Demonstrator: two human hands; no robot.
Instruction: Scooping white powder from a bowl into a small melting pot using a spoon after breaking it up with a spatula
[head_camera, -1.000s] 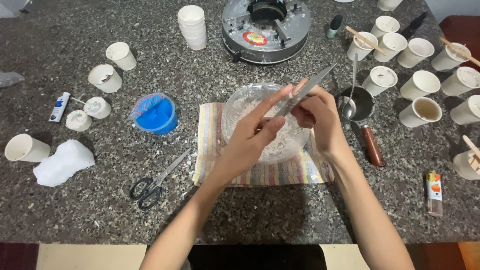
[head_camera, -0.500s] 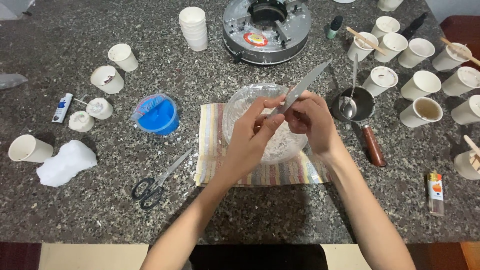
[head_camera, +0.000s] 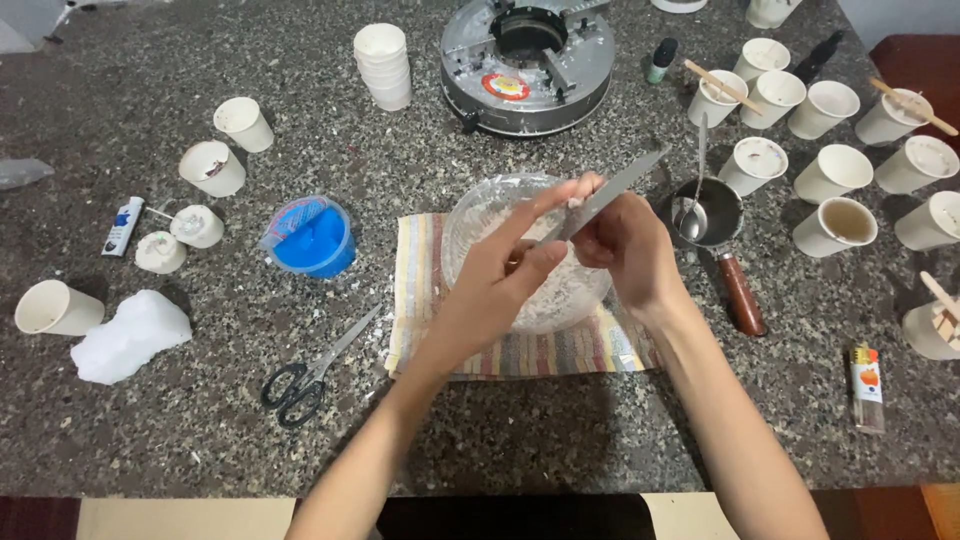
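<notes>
Head view, right hand (head_camera: 625, 250) grip closed on metal blade (head_camera: 610, 195), left hand (head_camera: 500, 285) fingers pinching it, above glass bowl (head_camera: 480, 215)

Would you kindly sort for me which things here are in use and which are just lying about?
In use:
- right hand, its grip on the flat grey blade
- left hand, fingers on the blade
- clear bowl
- striped cloth

Lying about:
- scissors
- blue tub
- lighter
- stacked cups

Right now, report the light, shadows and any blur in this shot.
Head view: soft, even light from above, no hard glare; a dim shadow lies on the counter under the arms. The blade, left hand and right hand are sharp. Wide-lens bending shows toward the edges, where the cups lean outward.
</notes>
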